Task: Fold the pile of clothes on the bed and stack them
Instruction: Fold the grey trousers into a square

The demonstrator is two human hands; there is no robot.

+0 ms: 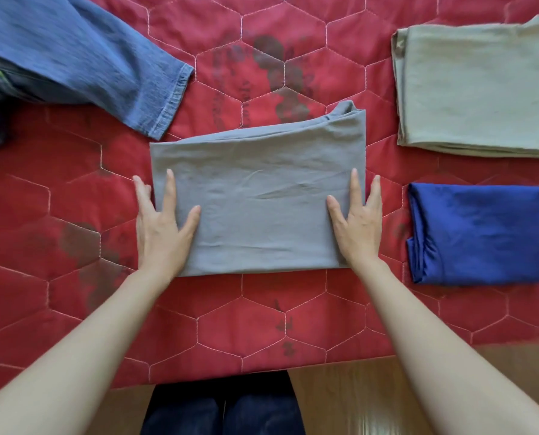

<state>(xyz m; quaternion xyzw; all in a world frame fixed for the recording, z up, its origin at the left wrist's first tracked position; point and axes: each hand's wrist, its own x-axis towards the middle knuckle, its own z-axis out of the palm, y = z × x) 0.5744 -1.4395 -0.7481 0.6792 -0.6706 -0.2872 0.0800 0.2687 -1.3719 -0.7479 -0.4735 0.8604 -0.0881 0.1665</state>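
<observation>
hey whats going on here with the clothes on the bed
A person is folding laundry on a red quilted bedspread. The left hand and the right hand lie flat on the side edges of a folded grey garment. A folded beige piece and a folded blue piece lie separately to the right, not stacked. Unfolded denim waits at upper left.

Wooden floor (371,397) below the bed's near edge, dark-trousered legs (221,412) on it.

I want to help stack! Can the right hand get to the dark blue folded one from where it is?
Probably yes. The right hand lies flat on the grey folded cloth, and the dark blue folded cloth sits just to its right on the red quilt, with only bare quilt between them.
</observation>
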